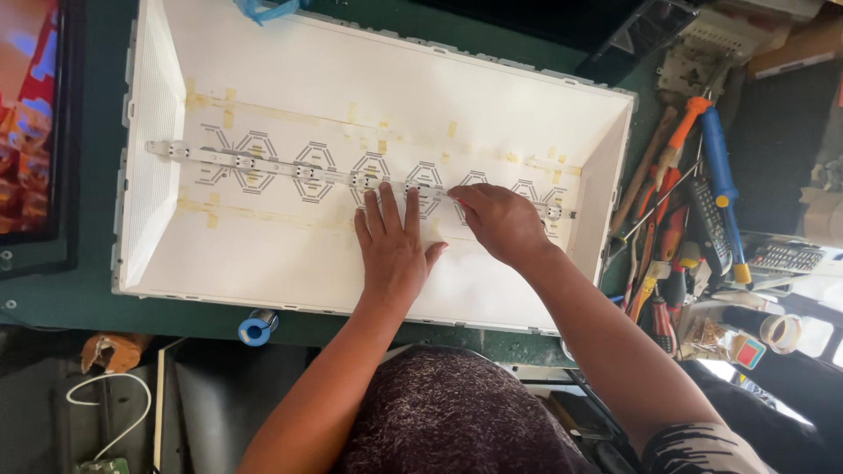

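Hands on thin ridged strip

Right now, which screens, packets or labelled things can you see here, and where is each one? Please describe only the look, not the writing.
Lit flat screen: far left edge, dark frame, red and orange picture.
Small clear plastic packet: lower right beside the tools, brownish bits inside, red and teal square label.
Black remote control: right, among the tools, long, rows of small buttons.
Grey keypad device: far right, flat, dark keys.

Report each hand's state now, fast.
Left hand: open, flat, fingers pressing the LED strip.
Right hand: curled, fingertips on the same strip; whether it grips cannot be told.
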